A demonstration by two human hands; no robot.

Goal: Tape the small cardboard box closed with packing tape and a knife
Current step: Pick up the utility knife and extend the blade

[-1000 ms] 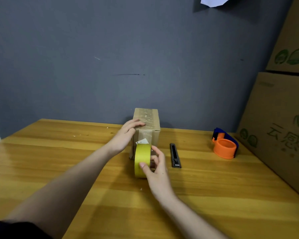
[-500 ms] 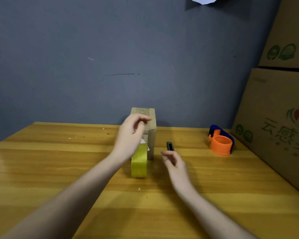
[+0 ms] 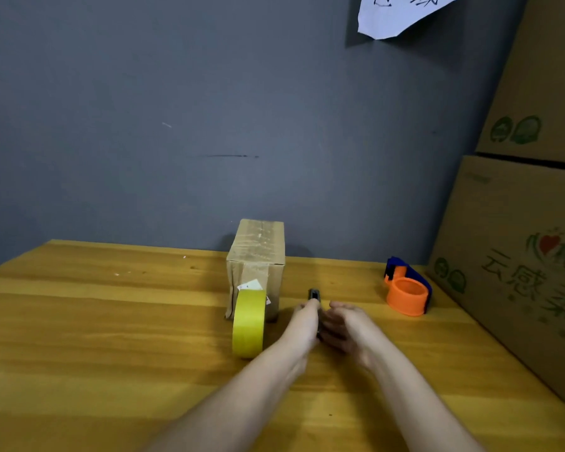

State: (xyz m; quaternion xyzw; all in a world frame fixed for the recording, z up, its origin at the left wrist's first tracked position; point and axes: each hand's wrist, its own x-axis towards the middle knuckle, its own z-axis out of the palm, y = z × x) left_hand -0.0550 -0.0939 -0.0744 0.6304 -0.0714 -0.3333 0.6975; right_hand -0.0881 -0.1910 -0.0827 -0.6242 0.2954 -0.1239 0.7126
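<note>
The small cardboard box point(image 3: 258, 252) stands upright near the wall, its top covered in clear tape. A yellow tape roll point(image 3: 248, 321) stands on edge against the box's front, with a strip running up the box face. Just right of the roll lies the black knife point(image 3: 314, 293), only its far end showing. My left hand point(image 3: 302, 324) reaches forward with straight fingers lying on the knife. My right hand point(image 3: 346, 326) is on the knife's other side, its fingers curled in around the handle. Most of the knife is hidden between the two hands.
An orange and blue tape dispenser point(image 3: 406, 295) sits on the wooden table point(image 3: 111, 337) at the right. Large printed cardboard cartons point(image 3: 519, 249) are stacked along the right edge. A grey wall point(image 3: 209, 109) runs behind the box, with a paper sheet point(image 3: 402, 11) pinned up high.
My left hand left the box top and came down to the knife. My right hand let go of the tape roll and moved right onto the knife. The roll stays standing against the box.
</note>
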